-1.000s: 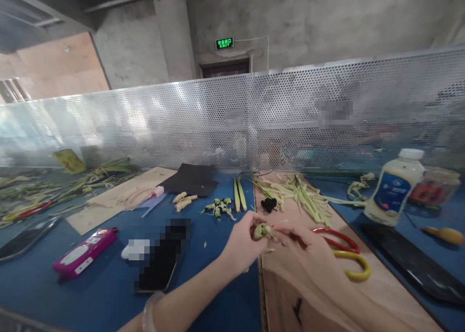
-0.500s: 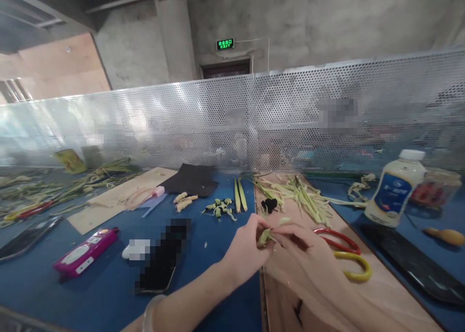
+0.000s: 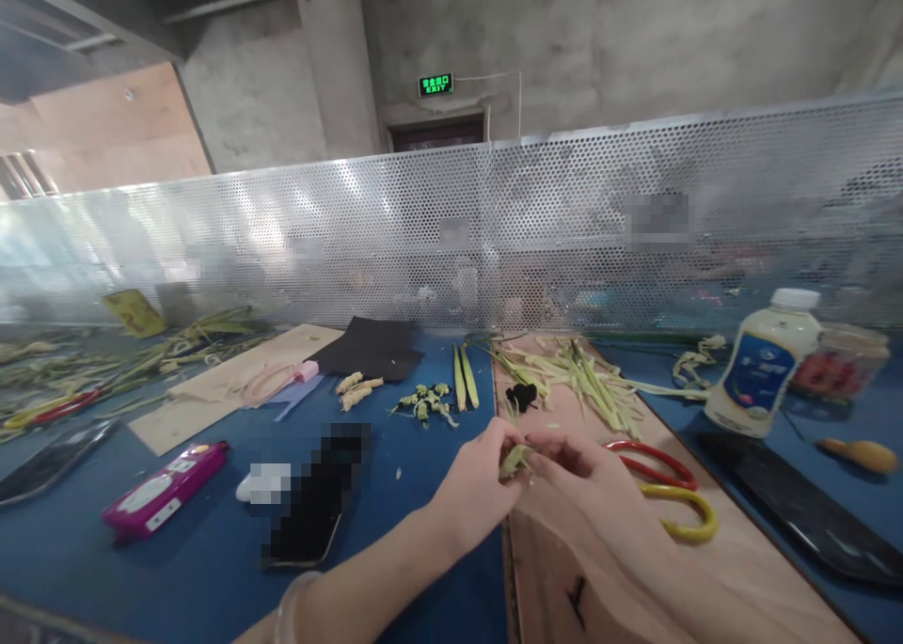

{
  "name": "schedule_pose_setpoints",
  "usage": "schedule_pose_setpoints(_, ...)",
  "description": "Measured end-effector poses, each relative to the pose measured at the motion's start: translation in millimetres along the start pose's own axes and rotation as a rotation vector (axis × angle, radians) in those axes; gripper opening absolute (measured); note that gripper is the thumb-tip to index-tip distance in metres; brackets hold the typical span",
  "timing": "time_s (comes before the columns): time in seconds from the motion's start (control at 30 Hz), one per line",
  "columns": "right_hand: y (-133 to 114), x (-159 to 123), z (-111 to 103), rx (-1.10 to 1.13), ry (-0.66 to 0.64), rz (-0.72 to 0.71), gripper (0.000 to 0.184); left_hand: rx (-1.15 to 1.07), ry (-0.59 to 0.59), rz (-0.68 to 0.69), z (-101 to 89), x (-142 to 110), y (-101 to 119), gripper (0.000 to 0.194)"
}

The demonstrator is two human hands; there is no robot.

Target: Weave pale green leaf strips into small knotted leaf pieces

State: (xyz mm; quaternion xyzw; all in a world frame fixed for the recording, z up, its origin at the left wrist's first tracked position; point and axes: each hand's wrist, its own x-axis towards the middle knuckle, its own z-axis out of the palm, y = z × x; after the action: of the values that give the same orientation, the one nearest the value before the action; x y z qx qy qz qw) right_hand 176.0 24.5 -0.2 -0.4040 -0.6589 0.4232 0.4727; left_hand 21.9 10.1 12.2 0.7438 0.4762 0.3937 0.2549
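Observation:
Between my hands is a small pale green piece of folded leaf strip (image 3: 517, 460), its ends sticking out. My left hand (image 3: 474, 486) is closed around its left side, thumb and forefinger pinching it. From the right, my right hand (image 3: 596, 498) is closed, with its thumb and fingertips pinched at the piece's edge. Both hands are just above the wooden board (image 3: 543, 569). Scissors with red and yellow handles (image 3: 688, 517) lie beside my right hand, partly hidden by it. Beyond the fingers are a small black tangle (image 3: 521, 397) and a heap of pale green leaf strips (image 3: 596, 390).
On the blue table are two leaf stalks (image 3: 466, 378), small green knotted pieces (image 3: 427, 403), beige pieces (image 3: 358, 390), black paper (image 3: 371, 346), a phone (image 3: 317, 503) and a purple device (image 3: 167, 490). A bottle (image 3: 762, 367) and black case (image 3: 804, 508) stand right; a perforated screen (image 3: 339, 240) runs behind.
My right fingers have curled in closer on the leaf piece, with the thumb now against its edge. My left hand has hardly moved.

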Motion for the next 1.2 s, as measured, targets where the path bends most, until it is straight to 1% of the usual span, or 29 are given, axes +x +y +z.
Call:
schedule_pose_setpoints(0.1,7,3,-1,0.093,0.006,0.054,0.033,0.027,-0.032,0.002,-0.6,-1,1,0.017)
schedule_pose_setpoints(0.17,7,3,-1,0.102,0.024,0.085,0.036,0.057,-0.049,0.022,-1.0,-1,1,0.017)
schedule_pose_setpoints(0.23,2,3,-3,0.077,0.02,0.106,0.037,0.09,-0.058,0.052,-0.9,-1,1,0.018)
schedule_pose_setpoints(0.33,-8,2,-5,0.035,-0.024,0.129,0.037,0.102,-0.061,0.083,0.0,-2,0,0.016)
schedule_pose_setpoints(0.43,-12,1,-5,0.017,-0.036,0.12,0.038,0.085,-0.064,0.082,1.2,-1,-1,0.012)
schedule_pose_setpoints(0.57,-8,-1,0,-0.004,0.015,0.049,0.035,0.056,-0.067,0.058,1.7,-1,2,0.012)
schedule_pose_setpoints(0.63,-7,-3,1,-0.058,0.046,0.039,0.031,0.018,-0.072,0.041,1.5,-1,4,0.014)
schedule_pose_setpoints(0.73,-9,-4,0,-0.225,0.081,0.027,0.026,-0.066,-0.086,0.025,1.2,-2,6,0.015)
schedule_pose_setpoints(0.83,-5,-3,-2,-0.343,0.135,-0.065,0.023,-0.201,-0.116,0.021,2.4,-2,4,0.019)
schedule_pose_setpoints(0.9,0,-2,-3,-0.352,0.159,-0.127,0.023,-0.328,-0.141,0.01,3.8,-1,2,0.022)
schedule_pose_setpoints(0.93,4,-1,-4,-0.344,0.16,-0.133,0.024,-0.387,-0.148,-0.003,4.4,-1,1,0.023)
schedule_pose_setpoints(1.07,14,0,-2,-0.296,0.147,-0.08,0.029,-0.549,-0.148,-0.073,5.3,1,0,0.024)
schedule_pose_setpoints(1.17,15,0,0,-0.271,0.154,-0.069,0.034,-0.706,-0.146,-0.168,5.7,4,0,0.016)
schedule_pose_setpoints(1.2,16,0,0,-0.275,0.154,-0.062,0.035,-0.776,-0.141,-0.201,6.2,4,-1,0.019)
